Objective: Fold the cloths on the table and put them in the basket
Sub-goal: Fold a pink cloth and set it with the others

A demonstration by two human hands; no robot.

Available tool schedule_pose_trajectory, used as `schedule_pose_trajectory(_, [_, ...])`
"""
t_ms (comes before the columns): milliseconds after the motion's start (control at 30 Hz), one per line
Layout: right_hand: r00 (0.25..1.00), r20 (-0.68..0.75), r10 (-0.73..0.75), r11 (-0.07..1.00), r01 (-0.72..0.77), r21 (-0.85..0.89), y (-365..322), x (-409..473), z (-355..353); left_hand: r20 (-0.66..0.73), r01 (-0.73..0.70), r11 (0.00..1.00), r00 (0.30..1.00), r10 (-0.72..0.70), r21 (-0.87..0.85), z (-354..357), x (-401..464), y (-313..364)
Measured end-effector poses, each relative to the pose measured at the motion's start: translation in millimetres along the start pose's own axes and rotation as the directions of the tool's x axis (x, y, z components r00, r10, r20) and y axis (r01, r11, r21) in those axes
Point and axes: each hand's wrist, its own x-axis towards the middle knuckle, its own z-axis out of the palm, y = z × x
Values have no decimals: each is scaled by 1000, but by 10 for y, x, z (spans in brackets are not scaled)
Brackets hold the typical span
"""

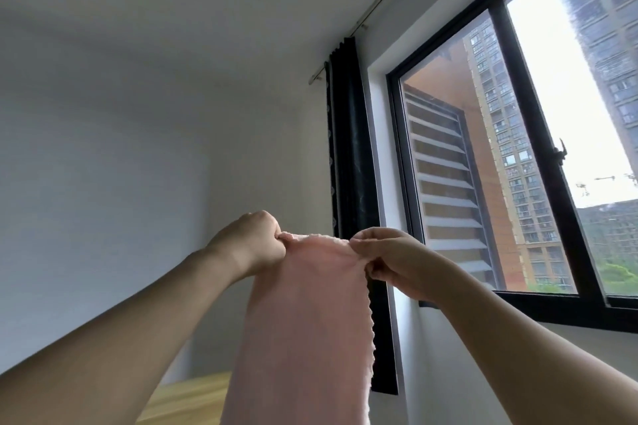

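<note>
No readable text, labels or numbers anywhere.

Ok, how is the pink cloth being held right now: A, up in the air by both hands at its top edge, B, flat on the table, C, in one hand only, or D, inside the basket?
A: the left hand and right hand each pinch a top corner of the cloth, which hangs down in the air.

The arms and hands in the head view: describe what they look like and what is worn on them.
Both forearms are bare as far as the frame shows: no sleeves, gloves, watch or bracelets. The left hand and right hand show no rings on the parts visible. Nails are barely visible, too small to judge.
</note>
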Motion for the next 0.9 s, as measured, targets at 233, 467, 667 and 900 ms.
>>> schedule_pose_trajectory(233, [975, 65, -213, 848, 217, -483, -20, -5, 210, -49, 149, 984, 987, -155, -97, -164, -75, -121])
schedule_pose_trajectory(467, [979, 80, -188, 910, 204, -361, -69, 28, 402, -110, 175, 959, 973, -203, -223, -286, -149, -317])
schedule_pose_trajectory(667, [975, 115, -190, 973, 170, 159, -139, 38, 522, -108, 139, 843, 968, -226, -520, -339, -228, -292])
schedule_pose_trajectory(900, [981, 123, -147, 970, 119, 213, -118, -4, 540, -83, 48, 840, 991, -109, -540, -362, -277, -290])
